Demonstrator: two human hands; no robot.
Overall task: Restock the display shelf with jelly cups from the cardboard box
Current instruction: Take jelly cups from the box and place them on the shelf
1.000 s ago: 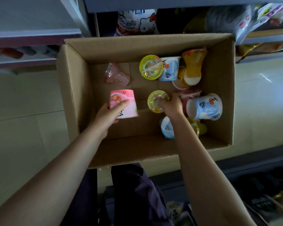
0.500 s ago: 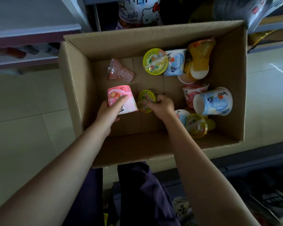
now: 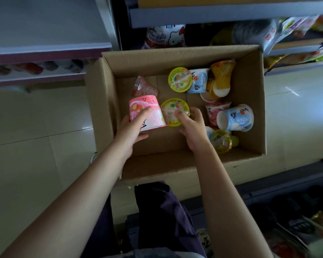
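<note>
The box (image 3: 108,101) sits open on the tiled floor (image 3: 26,146), its far edge against the shelf (image 3: 213,13). Both arms reach down into it from the near side.

The left hand (image 3: 131,130) holds the pink cup (image 3: 147,116) near the box's left wall; the cup is tipped on its side, with the thumb (image 3: 145,112) laid across its printed wall and the other fingers curled beneath. The right hand (image 3: 193,127) holds the yellow cup (image 3: 173,110) with its clear lid facing up, fingertips (image 3: 181,114) pressed on the lid rim. The two cups touch, side by side.

Behind them a clear wrapper (image 3: 144,86) lies on the box floor. Along the far wall rest a second yellow-lidded cup (image 3: 180,79), a blue cup (image 3: 199,81) beside it and an orange cup (image 3: 221,75) tilted over others. On the right a larger blue cup (image 3: 237,118) lies on its side, open base toward the hands, with a red cup (image 3: 214,112) partly behind it. Another lidded cup (image 3: 221,141) lies just beside the right wrist.

A cartoon-cat bag (image 3: 166,37) stands on the low shelf beyond the box.
</note>
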